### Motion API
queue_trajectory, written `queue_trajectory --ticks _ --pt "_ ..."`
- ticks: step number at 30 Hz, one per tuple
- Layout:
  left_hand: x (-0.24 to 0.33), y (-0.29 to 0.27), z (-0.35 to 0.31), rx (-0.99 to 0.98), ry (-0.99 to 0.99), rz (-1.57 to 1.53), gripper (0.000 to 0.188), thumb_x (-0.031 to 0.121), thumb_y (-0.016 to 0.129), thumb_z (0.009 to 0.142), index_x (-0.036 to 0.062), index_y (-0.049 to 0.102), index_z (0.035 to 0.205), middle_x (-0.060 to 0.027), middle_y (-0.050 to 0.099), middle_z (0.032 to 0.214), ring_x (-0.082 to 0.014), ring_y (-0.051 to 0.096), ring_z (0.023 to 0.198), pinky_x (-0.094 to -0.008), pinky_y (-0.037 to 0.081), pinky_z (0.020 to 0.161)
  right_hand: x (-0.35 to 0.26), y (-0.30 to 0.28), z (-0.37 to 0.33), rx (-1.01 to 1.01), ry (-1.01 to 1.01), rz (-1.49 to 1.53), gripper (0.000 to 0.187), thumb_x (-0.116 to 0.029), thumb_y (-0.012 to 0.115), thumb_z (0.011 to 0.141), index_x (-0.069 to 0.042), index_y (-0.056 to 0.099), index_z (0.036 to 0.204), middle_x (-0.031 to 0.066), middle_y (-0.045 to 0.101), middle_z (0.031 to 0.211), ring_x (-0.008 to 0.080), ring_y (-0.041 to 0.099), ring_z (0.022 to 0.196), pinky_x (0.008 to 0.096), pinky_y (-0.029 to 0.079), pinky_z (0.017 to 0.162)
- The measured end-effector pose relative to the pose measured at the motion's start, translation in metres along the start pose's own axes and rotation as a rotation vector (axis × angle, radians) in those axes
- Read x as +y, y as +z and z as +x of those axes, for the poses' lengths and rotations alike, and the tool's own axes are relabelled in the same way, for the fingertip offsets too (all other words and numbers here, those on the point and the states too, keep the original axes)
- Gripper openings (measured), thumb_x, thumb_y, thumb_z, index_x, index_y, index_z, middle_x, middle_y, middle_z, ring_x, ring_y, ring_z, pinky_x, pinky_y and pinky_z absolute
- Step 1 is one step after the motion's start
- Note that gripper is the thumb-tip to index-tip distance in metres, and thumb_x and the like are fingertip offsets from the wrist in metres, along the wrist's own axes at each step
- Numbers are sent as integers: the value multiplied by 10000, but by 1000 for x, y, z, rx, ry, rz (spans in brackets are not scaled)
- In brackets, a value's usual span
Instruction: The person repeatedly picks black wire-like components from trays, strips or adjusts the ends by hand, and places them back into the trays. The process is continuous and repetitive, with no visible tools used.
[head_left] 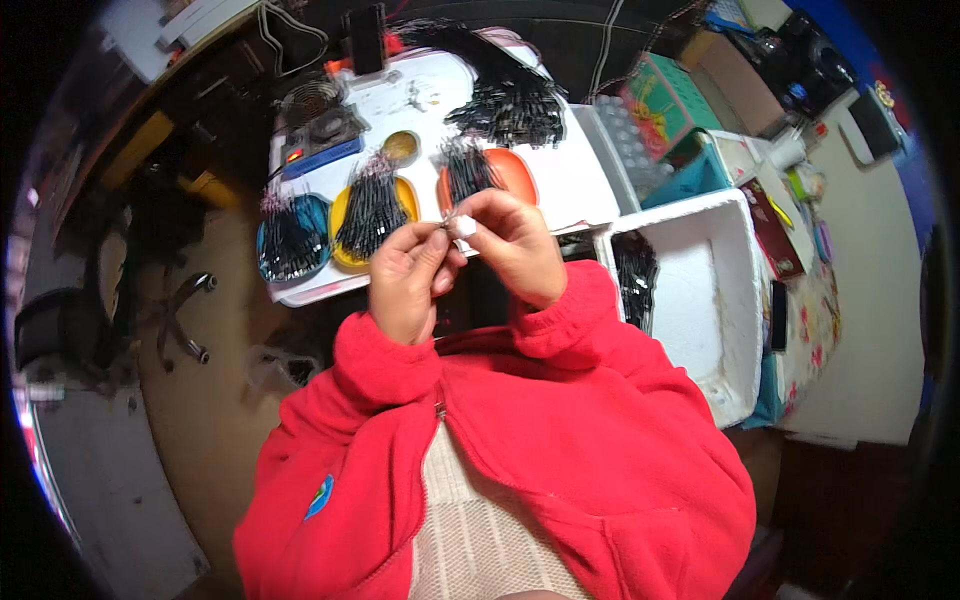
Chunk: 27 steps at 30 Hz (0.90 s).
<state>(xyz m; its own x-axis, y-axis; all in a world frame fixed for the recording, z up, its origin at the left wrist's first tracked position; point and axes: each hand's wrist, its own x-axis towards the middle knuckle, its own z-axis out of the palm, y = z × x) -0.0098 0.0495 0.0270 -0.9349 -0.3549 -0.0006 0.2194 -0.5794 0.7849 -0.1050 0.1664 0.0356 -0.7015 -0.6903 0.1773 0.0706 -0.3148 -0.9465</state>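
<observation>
In front of my chest, at the near edge of a white table (575, 185), my two hands meet at the fingertips. My left hand (405, 280) is closed in a pinch; whatever lies between its thumb and finger is too small to make out. With closed fingers, my right hand (525, 250) grips a small white piece (463, 227) right beside the left fingertips. Just beyond the hands lie bundles of slim black parts with thin wire ends: one in a blue tray (325, 260), one in a yellow tray (409, 193), one in an orange tray (516, 176).
A larger heap of black parts (515, 105) lies at the table's back. A small round dish (400, 148) and a dark device with a blue base (325, 160) stand farther left. At right is a white foam box (735, 250) holding more black parts.
</observation>
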Motion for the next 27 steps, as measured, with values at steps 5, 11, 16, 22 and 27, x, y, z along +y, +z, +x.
queue_trajectory --ticks 5,11,16,22,27 --pt "-5 2 3 130 75 237 140 102 557 956 -14 573 1033 -112 674 872 -191 654 725 -267 518 649 -21 -27 -15 35 -115 -143 117 -82 613 915 2 575 988 24 624 822 73 590 760 216 475 666" --pt "-9 -18 14 115 61 236 122 137 561 966 22 586 1000 -86 652 827 -119 566 598 -204 432 532 -117 -242 -43 929 -756 -334 131 -39 571 922 70 518 971 184 673 824 213 675 673 280 561 609" --pt "-20 -21 17 85 25 196 121 123 559 964 15 584 1013 -91 646 820 -112 541 570 -189 410 501 -181 -417 -98 1334 -697 -387 200 -58 541 929 139 551 962 204 679 883 235 695 725 282 584 664" --pt "-22 -14 15 140 -6 197 137 120 560 960 -4 579 1015 -97 632 795 -109 514 549 -192 348 465 -129 -390 -82 1366 -288 -636 165 -53 605 885 101 621 940 147 687 810 168 667 643 260 535 559" --pt "-19 -15 16 103 -24 175 144 132 564 957 -3 586 1001 -98 638 796 -109 513 554 -205 356 486 -17 -222 -1 410 -115 -720 186 -77 593 834 36 664 963 98 694 754 129 657 663 256 499 591"
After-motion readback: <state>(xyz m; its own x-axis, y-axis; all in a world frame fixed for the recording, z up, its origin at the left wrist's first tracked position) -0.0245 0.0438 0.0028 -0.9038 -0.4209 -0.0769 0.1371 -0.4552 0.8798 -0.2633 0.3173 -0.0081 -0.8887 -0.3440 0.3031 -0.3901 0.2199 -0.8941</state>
